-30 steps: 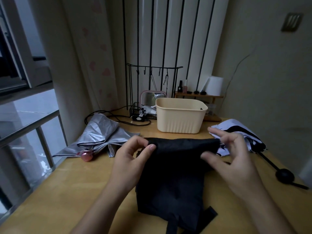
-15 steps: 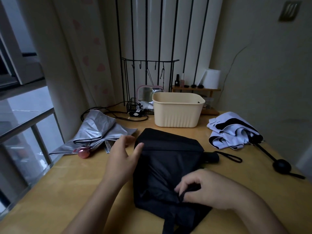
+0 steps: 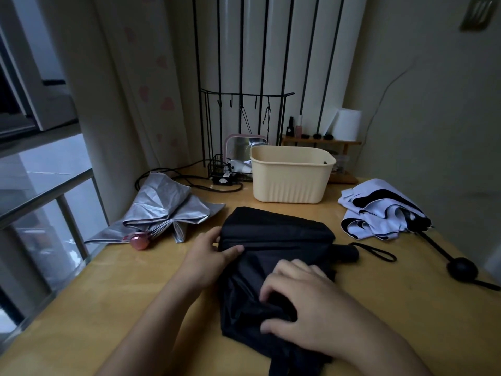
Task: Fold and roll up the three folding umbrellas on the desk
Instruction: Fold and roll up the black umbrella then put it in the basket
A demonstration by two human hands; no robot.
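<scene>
A black folding umbrella [image 3: 276, 234] lies across the middle of the desk, its handle and wrist loop pointing right. My left hand [image 3: 208, 253] grips its left end, thumb on top of the cloth. My right hand [image 3: 301, 299] rests on the loose black canopy nearer me, fingers curled into the folds. A silver umbrella [image 3: 165, 210] with a pink handle lies loose at the left. A white-and-black umbrella [image 3: 379, 210] with a black round handle lies loose at the right.
A cream plastic basket [image 3: 291, 175] stands behind the black umbrella. Behind it are a black wire rack [image 3: 244, 131], a pink-framed mirror, cables and a small wooden shelf [image 3: 322, 143] with bottles. A window with rails borders the desk's left edge.
The raised black canopy has come down flat on the desk. My right hand moved from its far right edge to the near cloth and bunches it. My left hand slid onto the umbrella's left end.
</scene>
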